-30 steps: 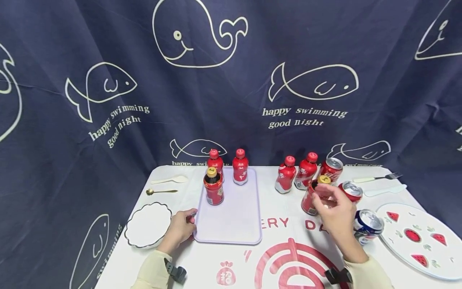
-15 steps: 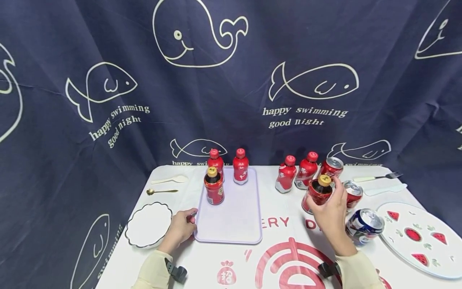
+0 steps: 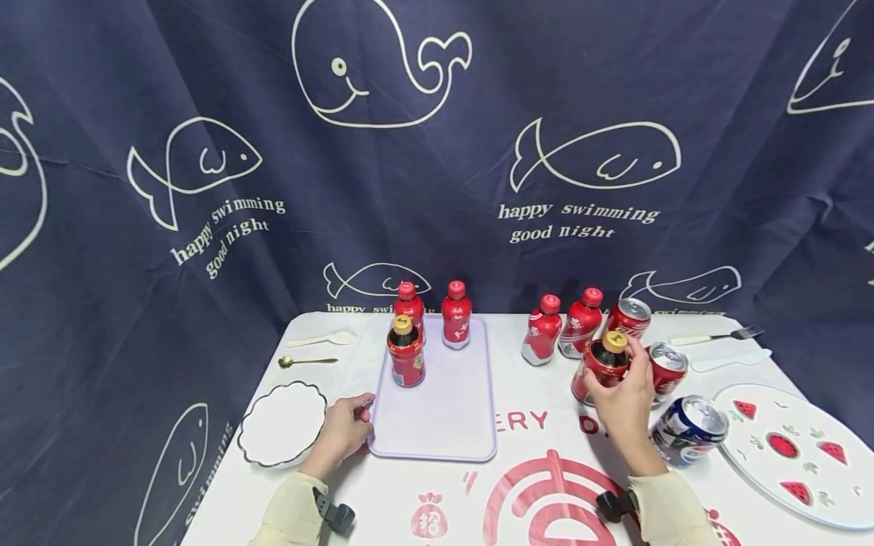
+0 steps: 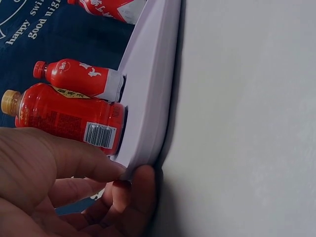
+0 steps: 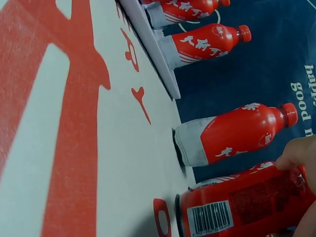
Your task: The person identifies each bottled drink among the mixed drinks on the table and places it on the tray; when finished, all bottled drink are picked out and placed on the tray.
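Observation:
At the near left edge of the lilac tray (image 3: 437, 425), my left hand (image 3: 344, 428) pinches the rim, thumb above and fingers curled below in the left wrist view. Standing on the tray are a gold-capped red-label drink bottle (image 3: 406, 362) and two red-capped bottles, one (image 3: 456, 322) farther right. My right hand (image 3: 627, 406) grips another gold-capped drink bottle (image 3: 604, 362), thumb on one side and fingers round the other. That bottle stands upright, its barcode side (image 5: 210, 217) showing in the right wrist view with its base close to the tablecloth.
Two red-capped bottles (image 3: 542, 334) stand behind the gripped one. Red cans (image 3: 665, 370) and a blue can (image 3: 691, 432) crowd its right. A watermelon plate (image 3: 758, 432), fork (image 3: 717, 336) and pale knife (image 3: 729, 359) lie farther right. A scalloped dish (image 3: 283, 425) and two spoons (image 3: 310, 361) are left.
My right hand has closed in around the gold-capped bottle, its fingers now round the upper part. The left hand keeps its hold on the tray.

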Available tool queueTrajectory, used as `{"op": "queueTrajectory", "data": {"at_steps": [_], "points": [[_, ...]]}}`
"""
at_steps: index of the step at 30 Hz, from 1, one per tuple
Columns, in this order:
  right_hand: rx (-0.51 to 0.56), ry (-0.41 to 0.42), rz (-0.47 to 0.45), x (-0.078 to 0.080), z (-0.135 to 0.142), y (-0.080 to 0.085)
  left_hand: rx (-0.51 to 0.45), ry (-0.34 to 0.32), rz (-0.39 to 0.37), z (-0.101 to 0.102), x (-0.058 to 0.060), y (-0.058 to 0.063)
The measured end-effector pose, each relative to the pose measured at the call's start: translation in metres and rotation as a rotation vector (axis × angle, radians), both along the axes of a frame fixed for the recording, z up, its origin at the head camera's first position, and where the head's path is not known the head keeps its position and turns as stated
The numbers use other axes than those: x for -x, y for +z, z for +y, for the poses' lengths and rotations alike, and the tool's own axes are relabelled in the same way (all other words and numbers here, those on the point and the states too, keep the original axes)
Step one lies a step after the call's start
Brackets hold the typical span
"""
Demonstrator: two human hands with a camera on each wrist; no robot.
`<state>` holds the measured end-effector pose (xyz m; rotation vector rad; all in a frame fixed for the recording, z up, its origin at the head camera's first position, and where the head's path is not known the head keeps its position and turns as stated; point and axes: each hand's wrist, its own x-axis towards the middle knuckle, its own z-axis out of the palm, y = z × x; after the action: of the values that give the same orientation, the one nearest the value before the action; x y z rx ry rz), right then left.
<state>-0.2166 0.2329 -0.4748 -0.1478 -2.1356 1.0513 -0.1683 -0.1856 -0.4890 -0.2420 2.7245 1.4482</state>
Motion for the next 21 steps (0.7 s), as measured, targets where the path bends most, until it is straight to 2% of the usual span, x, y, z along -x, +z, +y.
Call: {"op": "queueTrajectory", "data": {"at_steps": [14,21], "points": [[-0.035,0.014,0.055,0.0031,0.0023,-0.0051,0.045,0.000,0.004,0.0001,0.0005,0.0045],[-0.102,0.092,0.035,0.0000,-0.0059,0.0032,0.039,-0.001,0.012,0.0014,0.0001,0.0040]]}}
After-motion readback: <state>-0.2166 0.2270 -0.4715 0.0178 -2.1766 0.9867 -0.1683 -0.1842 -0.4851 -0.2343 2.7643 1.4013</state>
